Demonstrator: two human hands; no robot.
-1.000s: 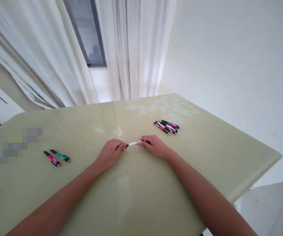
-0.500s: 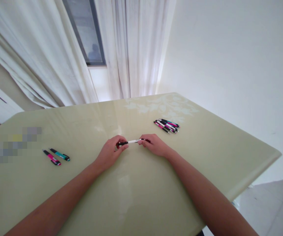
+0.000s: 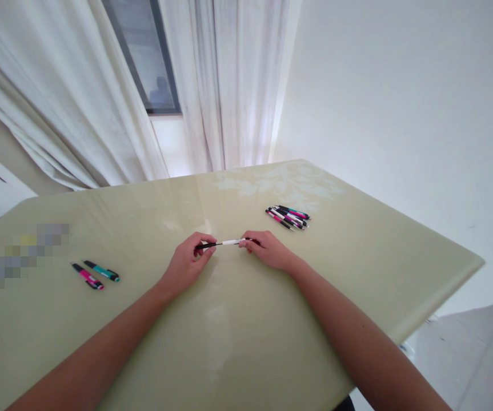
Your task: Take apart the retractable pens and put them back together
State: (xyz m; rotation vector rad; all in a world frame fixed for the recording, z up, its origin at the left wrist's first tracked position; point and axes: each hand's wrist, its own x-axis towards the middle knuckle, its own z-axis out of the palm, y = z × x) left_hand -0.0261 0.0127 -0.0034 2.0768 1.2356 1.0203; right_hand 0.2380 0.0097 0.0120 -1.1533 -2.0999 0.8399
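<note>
My left hand (image 3: 190, 257) pinches the black grip section (image 3: 205, 246) of a pen between thumb and fingers. Closed around the clip end of the same pen's white barrel (image 3: 230, 242) is my right hand (image 3: 265, 249). A short gap separates the two parts, and a thin dark refill (image 3: 219, 244) bridges it. My fingers hide both outer ends. Left of my hands, a pink-and-black pen (image 3: 87, 276) lies beside a teal-and-black pen (image 3: 101, 270) on the table.
Several pens in pink, white, teal and black lie in a bunch (image 3: 288, 217) beyond my right hand. The pale green glossy table (image 3: 229, 354) ends at a right corner near the wall. A blurred patch (image 3: 27, 251) covers something at the far left. Curtains (image 3: 246, 80) hang behind.
My left hand has drawn the black grip section leftward, away from the white barrel, exposing the thin refill between them. My right hand still holds the barrel. The view has shifted slightly.
</note>
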